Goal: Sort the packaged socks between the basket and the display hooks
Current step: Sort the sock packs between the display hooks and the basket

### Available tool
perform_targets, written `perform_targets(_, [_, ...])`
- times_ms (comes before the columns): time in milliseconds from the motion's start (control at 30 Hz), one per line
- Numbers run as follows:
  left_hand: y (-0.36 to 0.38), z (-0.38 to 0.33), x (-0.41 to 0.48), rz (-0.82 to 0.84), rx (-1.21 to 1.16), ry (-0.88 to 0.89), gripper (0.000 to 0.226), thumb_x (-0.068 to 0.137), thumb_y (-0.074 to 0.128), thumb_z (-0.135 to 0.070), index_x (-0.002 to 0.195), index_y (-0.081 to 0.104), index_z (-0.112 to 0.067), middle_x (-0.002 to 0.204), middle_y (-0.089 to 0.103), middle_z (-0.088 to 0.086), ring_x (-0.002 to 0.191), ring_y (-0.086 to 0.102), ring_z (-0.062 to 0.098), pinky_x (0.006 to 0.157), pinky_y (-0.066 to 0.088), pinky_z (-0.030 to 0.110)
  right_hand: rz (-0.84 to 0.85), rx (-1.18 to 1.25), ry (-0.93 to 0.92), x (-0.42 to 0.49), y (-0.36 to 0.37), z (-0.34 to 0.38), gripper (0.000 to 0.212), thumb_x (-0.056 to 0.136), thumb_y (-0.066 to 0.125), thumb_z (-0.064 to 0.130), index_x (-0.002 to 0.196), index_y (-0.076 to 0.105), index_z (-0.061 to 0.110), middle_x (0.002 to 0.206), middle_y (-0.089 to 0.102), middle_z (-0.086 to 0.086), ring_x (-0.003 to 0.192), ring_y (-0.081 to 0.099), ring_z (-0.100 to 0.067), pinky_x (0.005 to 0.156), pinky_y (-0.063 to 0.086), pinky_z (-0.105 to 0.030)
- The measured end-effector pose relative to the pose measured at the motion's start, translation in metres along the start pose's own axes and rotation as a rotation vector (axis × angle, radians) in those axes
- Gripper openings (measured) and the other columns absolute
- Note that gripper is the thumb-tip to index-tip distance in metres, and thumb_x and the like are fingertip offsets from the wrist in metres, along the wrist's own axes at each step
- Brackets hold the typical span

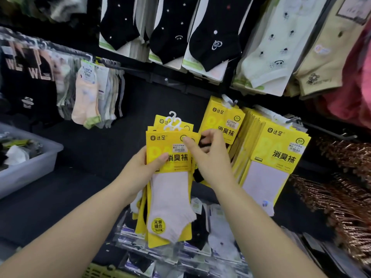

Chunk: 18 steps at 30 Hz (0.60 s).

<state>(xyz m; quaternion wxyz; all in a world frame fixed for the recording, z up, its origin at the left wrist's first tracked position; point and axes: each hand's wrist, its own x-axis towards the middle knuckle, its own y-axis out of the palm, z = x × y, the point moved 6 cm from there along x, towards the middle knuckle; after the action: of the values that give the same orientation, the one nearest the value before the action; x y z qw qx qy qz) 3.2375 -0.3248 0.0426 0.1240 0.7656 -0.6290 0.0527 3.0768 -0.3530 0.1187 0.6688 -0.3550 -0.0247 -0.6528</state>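
Several yellow sock packs (168,177) are gripped in the left hand (140,167), thumb across the front, above a green basket (100,272). The right hand (208,161) pinches the stack's upper right corner. Just behind, matching packs (277,157) hang on display hooks (329,131); a grey bin (30,163) stands far left.

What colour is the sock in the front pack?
Pale pink sock; the head view shows it best.
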Motion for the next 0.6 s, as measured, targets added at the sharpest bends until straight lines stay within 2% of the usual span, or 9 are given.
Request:
perform_targets(67, [0.011, -0.001, -0.002, 0.018, -0.033, 0.012, 0.052, 0.069, 0.067, -0.046, 0.117, 0.060, -0.026, 0.108, 0.073, -0.007, 0.098, 0.070, 0.013, 0.083, 0.055, 0.032, -0.006, 0.019, 0.010, -0.003, 0.000, -0.003, 0.051, 0.071, 0.074, 0.050, 0.102, 0.038, 0.031, 0.088, 0.047, 0.008, 0.070, 0.047, -0.004, 0.057, 0.039, -0.015])
perform_targets(133, [0.018, 0.000, -0.004, 0.031, -0.060, 0.015, 0.056, 0.063, 0.071, -0.047, 0.114, 0.060, -0.027, 0.106, 0.074, -0.008, 0.096, 0.071, 0.013, 0.079, 0.055, 0.030, -0.005, 0.026, 0.025, 0.001, -0.007, -0.006, 0.050, 0.069, 0.078, 0.044, 0.098, 0.040, 0.031, 0.082, 0.050, 0.004, 0.065, 0.050, -0.009, 0.056, 0.044, -0.023])
perform_targets(267, [0.021, 0.005, -0.003, 0.047, -0.135, 0.006, 0.052, 0.062, 0.072, -0.043, 0.111, 0.059, -0.029, 0.105, 0.074, -0.007, 0.092, 0.072, 0.014, 0.069, 0.057, 0.024, 0.122, 0.157, 0.070, 0.006, -0.012, -0.015, 0.032, 0.079, 0.075, 0.023, 0.095, 0.052, 0.038, 0.091, 0.066, -0.002, 0.074, 0.067, -0.012, 0.061, 0.054, -0.019])
perform_targets(333, [0.022, 0.009, -0.003, 0.058, -0.166, -0.015, 0.051, 0.066, 0.069, -0.043, 0.114, 0.059, -0.026, 0.107, 0.074, -0.004, 0.095, 0.072, 0.016, 0.073, 0.056, 0.028, 0.115, 0.191, 0.082, 0.006, -0.017, -0.020, 0.028, 0.082, 0.072, 0.018, 0.096, 0.057, 0.038, 0.095, 0.069, 0.001, 0.080, 0.069, -0.011, 0.064, 0.055, -0.018])
perform_targets(467, [0.019, 0.013, -0.001, 0.053, -0.144, -0.031, 0.047, 0.075, 0.064, -0.041, 0.117, 0.058, -0.022, 0.108, 0.073, -0.001, 0.098, 0.071, 0.020, 0.083, 0.054, 0.039, 0.033, 0.276, 0.068, 0.008, -0.034, -0.022, 0.027, 0.089, 0.063, 0.010, 0.095, 0.060, 0.037, 0.089, 0.066, 0.012, 0.071, 0.065, 0.000, 0.058, 0.051, -0.015])
perform_targets(533, [0.012, 0.012, 0.001, -0.001, -0.081, -0.008, 0.035, 0.083, 0.062, -0.036, 0.115, 0.059, -0.023, 0.107, 0.074, -0.002, 0.097, 0.071, 0.019, 0.085, 0.054, 0.041, -0.066, 0.271, 0.054, 0.011, -0.048, -0.019, 0.028, 0.093, 0.056, 0.010, 0.098, 0.057, 0.038, 0.089, 0.062, 0.017, 0.067, 0.060, 0.005, 0.056, 0.050, -0.013])
perform_targets(600, [-0.001, 0.011, 0.004, -0.090, 0.006, 0.031, 0.018, 0.090, 0.061, -0.029, 0.108, 0.060, -0.028, 0.103, 0.074, -0.004, 0.094, 0.071, 0.016, 0.083, 0.054, 0.039, -0.174, 0.188, 0.037, 0.016, -0.064, -0.013, 0.025, 0.095, 0.049, 0.013, 0.104, 0.051, 0.036, 0.085, 0.059, 0.012, 0.059, 0.055, 0.008, 0.047, 0.042, -0.010])
